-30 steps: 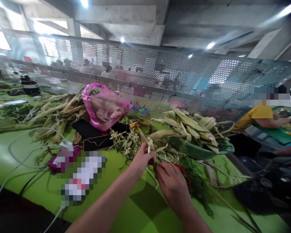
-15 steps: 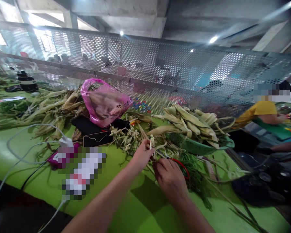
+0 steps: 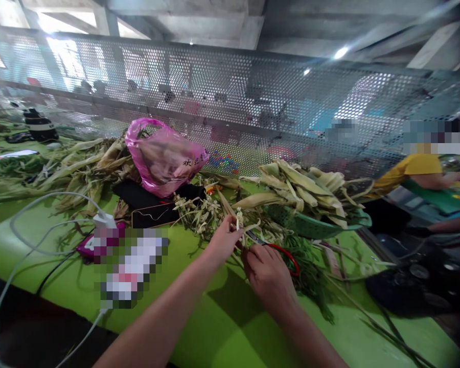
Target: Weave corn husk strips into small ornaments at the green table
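Note:
Pinched between the fingers of my left hand (image 3: 224, 241) is a small pale corn-husk piece (image 3: 239, 219), held upright above the green table (image 3: 199, 327). Just below and to the right, my right hand (image 3: 267, 268) is closed with its fingertips at the lower end of the same piece; what exactly they grip is hidden. Red-handled scissors (image 3: 293, 260) lie beside and behind my right hand, their blades pointing towards the husk piece. Behind my hands spreads a heap of small knotted husk pieces (image 3: 195, 217). Green grass-like strands (image 3: 318, 291) lie right of the scissors.
Dry corn husks (image 3: 299, 189) overfill a green basket (image 3: 322, 231). A pink plastic bag (image 3: 164, 168) stands behind a dark phone (image 3: 151, 216). Left are a blurred-out phone (image 3: 138, 263), a purple power strip (image 3: 95, 248) and white cables. A person in yellow (image 3: 421, 166) sits right.
My hands stay almost in place around the husk piece. More of the scissors' blades shows now beside my right hand. The view has shifted slightly.

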{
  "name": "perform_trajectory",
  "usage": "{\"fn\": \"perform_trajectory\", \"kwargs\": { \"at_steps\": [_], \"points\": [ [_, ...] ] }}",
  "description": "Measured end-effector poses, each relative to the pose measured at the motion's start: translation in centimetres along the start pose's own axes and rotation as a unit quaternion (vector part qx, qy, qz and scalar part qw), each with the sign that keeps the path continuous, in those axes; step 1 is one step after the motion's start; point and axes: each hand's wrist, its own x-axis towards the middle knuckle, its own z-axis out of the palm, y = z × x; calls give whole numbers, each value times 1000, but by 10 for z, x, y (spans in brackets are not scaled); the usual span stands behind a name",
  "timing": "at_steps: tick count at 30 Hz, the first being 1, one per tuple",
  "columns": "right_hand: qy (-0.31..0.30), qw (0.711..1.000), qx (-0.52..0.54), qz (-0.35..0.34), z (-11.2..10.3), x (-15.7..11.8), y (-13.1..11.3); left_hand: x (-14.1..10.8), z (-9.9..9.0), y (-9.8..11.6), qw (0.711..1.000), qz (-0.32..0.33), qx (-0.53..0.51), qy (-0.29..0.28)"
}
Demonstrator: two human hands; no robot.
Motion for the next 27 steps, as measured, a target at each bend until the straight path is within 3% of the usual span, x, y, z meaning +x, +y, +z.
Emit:
{"fn": "perform_trajectory", "kwargs": {
  "at_steps": [6,11,18,23,27],
  "points": [
    [24,999,43,13,-1,1,-2,-2,2,2,993,-55,-105,-4],
    [53,985,150,59,-6,2,0,-1,0,8,983,-42,-177,-16],
    [94,952,244,157,-15,4,7,-2,-8,20,983,-27,-173,-57],
    [104,929,295,198,-15,5,14,-3,-9,19,987,-26,-152,-54],
    [91,881,382,264,-11,2,30,-2,-12,18,994,-22,-97,-47]
  ]
}}
